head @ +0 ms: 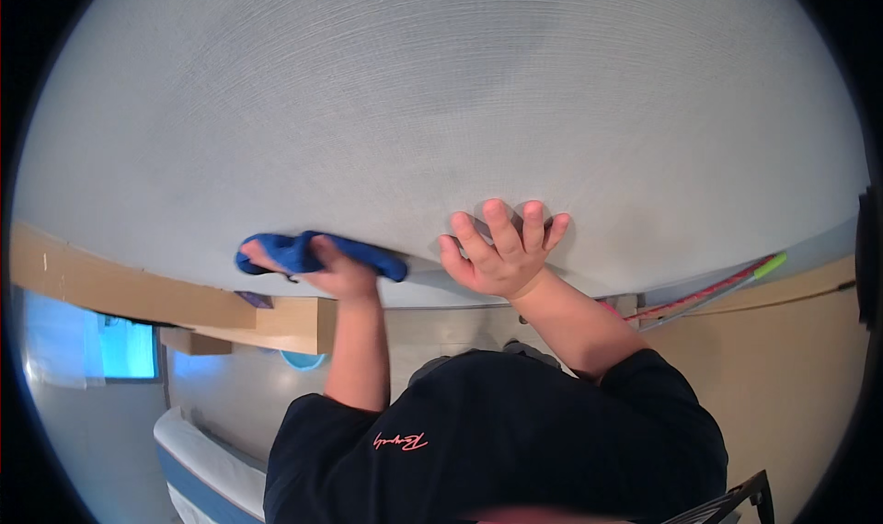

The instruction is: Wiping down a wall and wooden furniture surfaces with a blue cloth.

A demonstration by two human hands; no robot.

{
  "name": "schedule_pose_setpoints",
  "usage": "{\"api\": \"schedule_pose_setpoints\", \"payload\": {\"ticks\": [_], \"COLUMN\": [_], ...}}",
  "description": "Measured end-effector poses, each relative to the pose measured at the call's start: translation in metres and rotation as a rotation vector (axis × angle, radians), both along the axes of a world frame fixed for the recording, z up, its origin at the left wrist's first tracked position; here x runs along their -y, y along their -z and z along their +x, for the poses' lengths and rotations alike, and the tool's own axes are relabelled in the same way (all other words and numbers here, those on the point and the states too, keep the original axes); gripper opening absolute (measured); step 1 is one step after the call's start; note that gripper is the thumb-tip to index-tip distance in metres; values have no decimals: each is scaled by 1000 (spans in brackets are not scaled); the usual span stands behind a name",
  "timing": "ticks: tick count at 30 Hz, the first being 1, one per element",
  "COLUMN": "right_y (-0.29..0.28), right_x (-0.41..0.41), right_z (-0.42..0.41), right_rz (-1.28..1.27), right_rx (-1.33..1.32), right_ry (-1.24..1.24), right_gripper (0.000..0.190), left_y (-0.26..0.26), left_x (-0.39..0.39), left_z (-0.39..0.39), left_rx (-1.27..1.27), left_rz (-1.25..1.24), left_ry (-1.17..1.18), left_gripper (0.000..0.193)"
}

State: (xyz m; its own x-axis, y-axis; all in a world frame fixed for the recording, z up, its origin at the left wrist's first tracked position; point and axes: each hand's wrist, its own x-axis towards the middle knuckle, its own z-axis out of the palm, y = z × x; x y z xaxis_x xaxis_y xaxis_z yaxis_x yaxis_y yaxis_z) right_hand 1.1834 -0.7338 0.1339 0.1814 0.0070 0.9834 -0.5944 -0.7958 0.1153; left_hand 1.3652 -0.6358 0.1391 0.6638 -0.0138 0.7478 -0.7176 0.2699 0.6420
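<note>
Before me rises a light grey textured wall (441, 110) that fills the upper view. My left hand (341, 272) grips a bunched blue cloth (359, 251) at the wall, low on the left side. Part of the cloth is hidden behind the fingers, and the hand is slightly blurred. To the right, my right hand (507, 255) is spread with its fingertips on the wall and holds nothing.
A pale wooden cabinet (290, 317) runs along the wall at left, with a light blue basin (303, 360) beneath it. Long handles, one red (697, 289) and one with a green end (770, 266), lean at right. A white and blue mattress (207, 462) lies lower left.
</note>
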Motion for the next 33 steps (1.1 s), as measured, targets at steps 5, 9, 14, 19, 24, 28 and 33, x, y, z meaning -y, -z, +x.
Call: {"api": "schedule_pose_setpoints", "payload": {"ticks": [5, 9, 14, 19, 24, 28, 33], "right_y": [-6, -2, -4, -4, -3, 8, 15], "right_x": [-6, -4, -5, -1, -5, -3, -10], "right_z": [0, -4, -4, 1, 0, 0, 7], "right_rz": [53, 56, 60, -26, 34, 18, 26], "right_rx": [54, 49, 48, -14, 14, -15, -51], "right_ry": [-57, -74, -76, -39, -34, -18, -34], "right_gripper": [51, 48, 49, 47, 51, 51, 53], "left_y": [4, 8, 0, 4, 22, 17, 19], "left_x": [9, 3, -20, -3, 3, -13, -34], "left_z": [-44, -32, 26, 4, -31, -4, 47], "left_rx": [498, 589, 257, 72, 481, 558, 404], "left_rz": [350, 438, 238, 65, 342, 429, 397], "left_ry": [-276, -310, -214, -144, -240, -247, -266], "left_gripper": [93, 92, 82, 84, 97, 104, 98]}}
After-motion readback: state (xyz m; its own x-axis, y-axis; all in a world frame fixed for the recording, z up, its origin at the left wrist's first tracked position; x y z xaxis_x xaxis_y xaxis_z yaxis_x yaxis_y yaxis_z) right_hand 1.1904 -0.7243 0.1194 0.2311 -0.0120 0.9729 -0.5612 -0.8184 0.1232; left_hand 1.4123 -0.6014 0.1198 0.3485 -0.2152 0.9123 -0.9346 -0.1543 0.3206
